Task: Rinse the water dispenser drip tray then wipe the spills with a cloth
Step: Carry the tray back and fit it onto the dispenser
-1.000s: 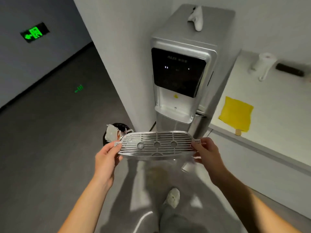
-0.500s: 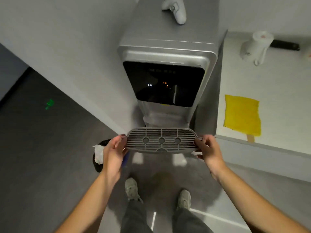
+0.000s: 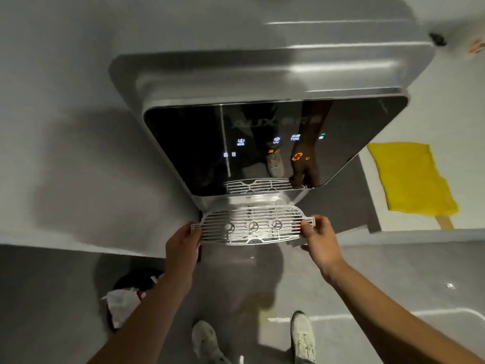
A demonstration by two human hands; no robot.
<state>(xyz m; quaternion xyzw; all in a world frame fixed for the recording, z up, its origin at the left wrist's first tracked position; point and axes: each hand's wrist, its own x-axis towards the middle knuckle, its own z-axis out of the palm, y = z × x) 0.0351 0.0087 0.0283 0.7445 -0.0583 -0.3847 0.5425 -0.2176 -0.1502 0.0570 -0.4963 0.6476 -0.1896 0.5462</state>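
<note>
I hold the silver slotted drip tray (image 3: 252, 224) level, just below the black front panel of the water dispenser (image 3: 262, 74). My left hand (image 3: 182, 243) grips the tray's left tab and my right hand (image 3: 320, 237) grips its right end. The tray's far edge sits at the dispenser's recess, under the panel. A yellow cloth (image 3: 412, 177) lies flat on the white counter (image 3: 420, 111) to the right of the dispenser.
A dark bin with a white liner (image 3: 126, 300) stands on the grey floor at lower left, by the wall (image 3: 65, 127). My two shoes (image 3: 303, 334) are below the tray. The counter's front edge runs to the right of my right hand.
I have stepped closer to the dispenser, which fills the view. The tray has moved forward, up to the recess under the panel. Both hands keep their grip.
</note>
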